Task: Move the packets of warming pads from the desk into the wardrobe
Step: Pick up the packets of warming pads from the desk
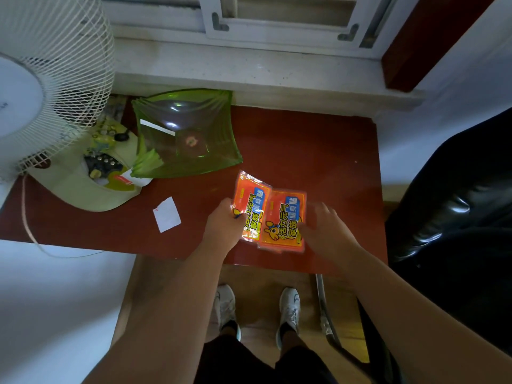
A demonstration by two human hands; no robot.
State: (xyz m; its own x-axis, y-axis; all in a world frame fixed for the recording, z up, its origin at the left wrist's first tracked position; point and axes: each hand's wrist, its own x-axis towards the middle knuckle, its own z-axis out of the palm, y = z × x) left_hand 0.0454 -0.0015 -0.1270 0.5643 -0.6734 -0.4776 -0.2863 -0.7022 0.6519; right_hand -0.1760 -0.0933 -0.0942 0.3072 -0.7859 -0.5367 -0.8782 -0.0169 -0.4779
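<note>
two packets [266,214], corners under hand [225,228]

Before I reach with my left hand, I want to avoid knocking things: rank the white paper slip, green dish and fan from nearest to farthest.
1. White paper slip, left of the left hand.
2. Green dish, beyond it.
3. Fan, far left.

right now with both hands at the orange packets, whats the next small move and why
Probably close the right hand on the right packet and lift it. The left hand already grips the left packet, tilted up at its edge, while the right one seems to lie on the desk with fingers only touching it.
</note>
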